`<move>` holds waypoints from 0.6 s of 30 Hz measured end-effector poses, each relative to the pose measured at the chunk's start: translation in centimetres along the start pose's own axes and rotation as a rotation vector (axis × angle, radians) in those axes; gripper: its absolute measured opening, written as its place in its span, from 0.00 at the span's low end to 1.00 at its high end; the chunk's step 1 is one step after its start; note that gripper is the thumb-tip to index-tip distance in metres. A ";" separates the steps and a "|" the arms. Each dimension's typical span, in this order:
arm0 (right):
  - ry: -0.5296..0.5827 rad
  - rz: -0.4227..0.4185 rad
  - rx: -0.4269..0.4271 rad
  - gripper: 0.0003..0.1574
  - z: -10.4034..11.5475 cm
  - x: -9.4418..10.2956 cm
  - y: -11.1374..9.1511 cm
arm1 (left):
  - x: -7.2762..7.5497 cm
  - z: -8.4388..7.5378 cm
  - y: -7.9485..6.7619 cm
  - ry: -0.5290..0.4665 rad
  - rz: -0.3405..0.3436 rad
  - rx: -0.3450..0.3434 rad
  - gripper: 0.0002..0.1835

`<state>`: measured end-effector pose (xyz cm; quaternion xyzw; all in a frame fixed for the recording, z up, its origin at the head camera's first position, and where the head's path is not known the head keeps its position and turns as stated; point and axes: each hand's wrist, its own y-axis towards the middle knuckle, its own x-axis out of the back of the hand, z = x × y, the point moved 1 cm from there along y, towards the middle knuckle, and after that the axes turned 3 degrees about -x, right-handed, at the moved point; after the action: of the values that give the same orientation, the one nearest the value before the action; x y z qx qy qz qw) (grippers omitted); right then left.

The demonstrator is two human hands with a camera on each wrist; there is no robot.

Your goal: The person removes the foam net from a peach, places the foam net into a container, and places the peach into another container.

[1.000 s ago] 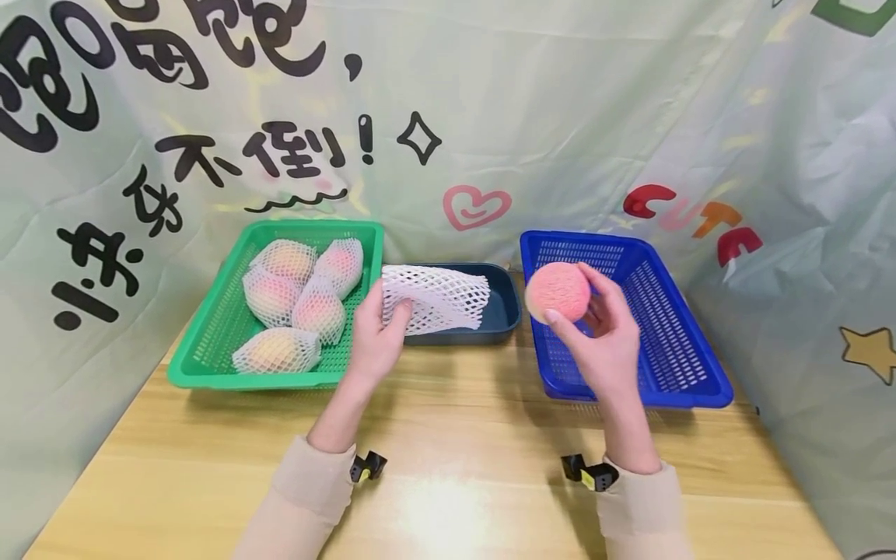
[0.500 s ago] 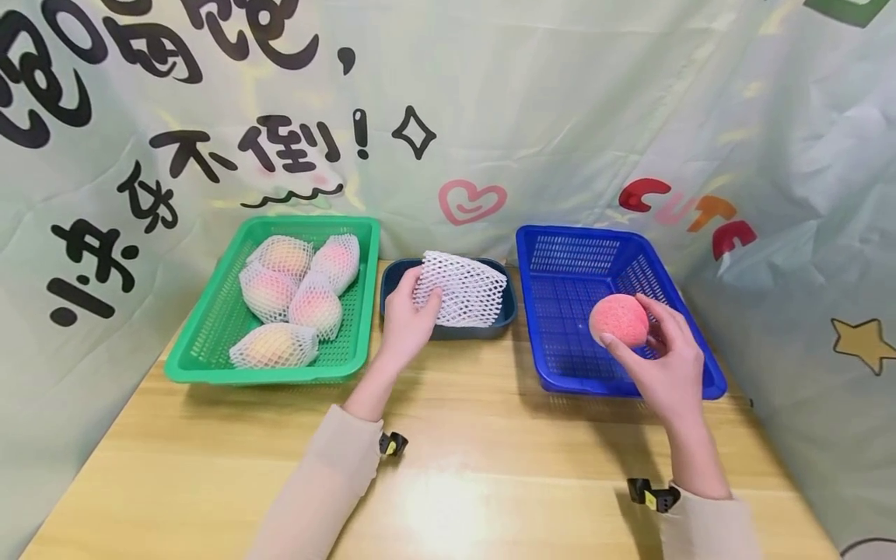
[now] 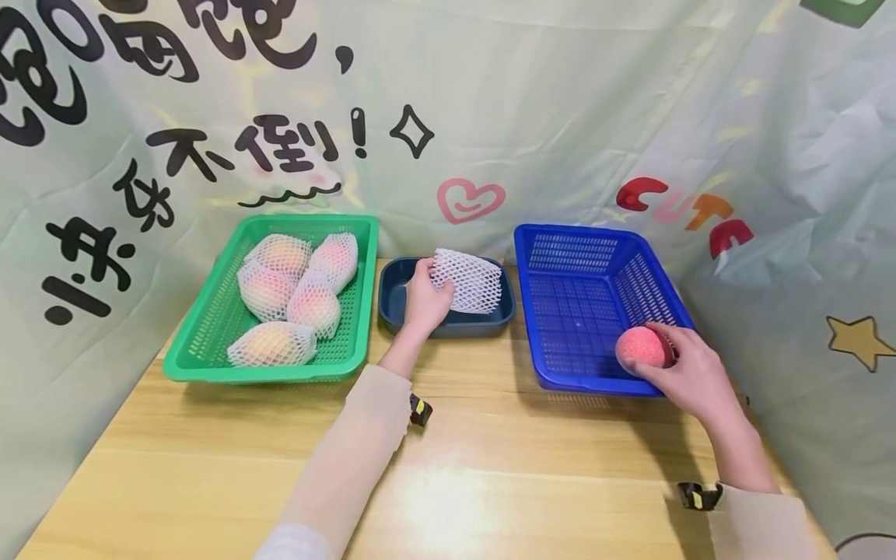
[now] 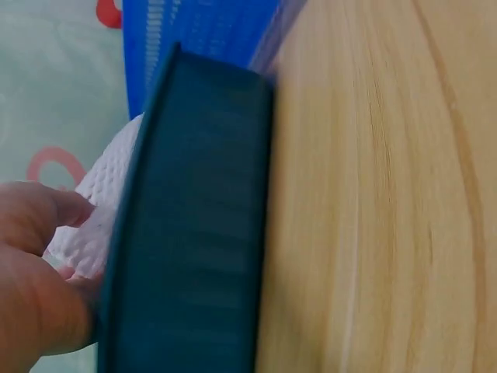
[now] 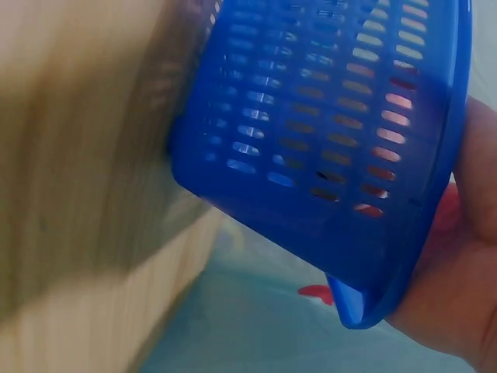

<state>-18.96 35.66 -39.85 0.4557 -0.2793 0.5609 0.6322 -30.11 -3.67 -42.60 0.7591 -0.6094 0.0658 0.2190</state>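
Note:
In the head view my left hand (image 3: pixel 427 299) pinches a white foam fruit net (image 3: pixel 467 281) over the dark blue tray (image 3: pixel 392 311). The left wrist view shows the thumb on the net's near end, with the tray wall hiding part of the net. My right hand (image 3: pixel 689 365) grips a pink peach (image 3: pixel 642 350) at the front right corner of the blue basket (image 3: pixel 553 385). From the right wrist, the basket's slotted wall (image 5: pixel 303 140) covers most of the fingers and the peach.
At left stands a green basket (image 3: pixel 175 369) holding several net-wrapped peaches (image 3: pixel 273 344). A pale printed cloth (image 3: pixel 560 117) hangs behind the wooden table (image 3: pixel 490 435). The dark tray sits between the two baskets.
The right hand has carried the peach rightward and down into the blue basket's front corner. The left hand has moved right with the foam net, from beside the green basket to over the tray.

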 end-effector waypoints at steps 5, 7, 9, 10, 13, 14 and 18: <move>-0.022 0.157 0.012 0.42 -0.8 0.4 1.2 | -0.6 1.2 1.4 0.112 0.113 0.119 0.30; -0.014 0.228 0.017 0.40 -1.0 0.3 1.7 | -0.8 1.6 1.8 0.179 0.181 0.149 0.32; -0.008 0.291 0.017 0.39 -1.1 0.1 2.2 | -0.9 1.8 2.0 0.241 0.251 0.173 0.33; -0.005 0.319 0.016 0.39 -1.2 0.0 2.4 | -1.0 1.9 2.1 0.272 0.280 0.181 0.34; -0.003 0.369 0.011 0.39 -1.3 -0.3 2.7 | -1.2 1.9 2.1 0.338 0.330 0.207 0.36; -0.002 0.382 0.010 0.39 -1.3 -0.3 2.8 | -1.3 1.9 2.2 0.358 0.339 0.212 0.36; 0.013 0.430 0.025 0.37 -1.5 -0.4 3.1 | -1.5 1.7 2.2 0.412 0.361 0.209 0.36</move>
<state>-22.28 36.70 -39.99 0.3898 -0.3589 0.6892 0.4943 -32.91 -3.34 -44.11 0.6274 -0.6674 0.3188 0.2436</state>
